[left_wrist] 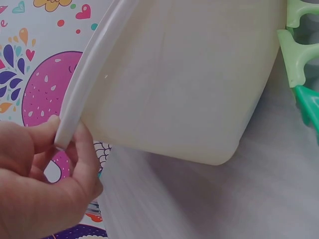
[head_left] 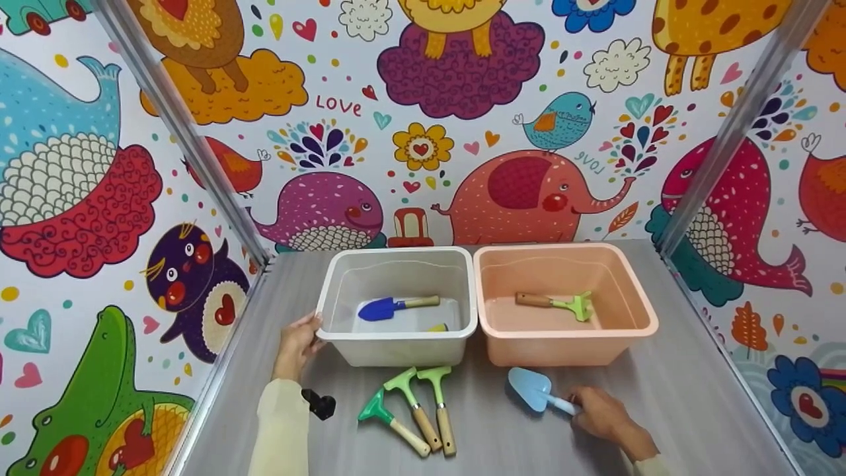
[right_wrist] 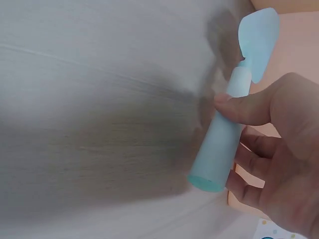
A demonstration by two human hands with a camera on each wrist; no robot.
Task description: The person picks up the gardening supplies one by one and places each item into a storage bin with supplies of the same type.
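My right hand [head_left: 603,415] grips the handle of a light blue trowel [head_left: 531,389] just in front of the peach bin [head_left: 562,352]. In the right wrist view, thumb and fingers wrap the trowel's pale blue handle [right_wrist: 217,149]. My left hand [head_left: 297,344] pinches the rim of the white bin [head_left: 396,354] at its front left corner; the left wrist view shows the thumb and fingers on either side of that rim [left_wrist: 75,104]. Inside the white bin lie a dark blue trowel [head_left: 380,309] and a mostly hidden yellow piece [head_left: 437,327]. A small green hand rake [head_left: 580,306] lies in the peach bin.
Before the white bin lie three green-headed tools with wooden handles: a darker green one [head_left: 377,406] and two light green ones [head_left: 402,379] [head_left: 434,375]. A small black object [head_left: 320,404] sits by the left sleeve. Patterned walls with metal posts [head_left: 720,139] enclose the grey table [head_left: 502,443].
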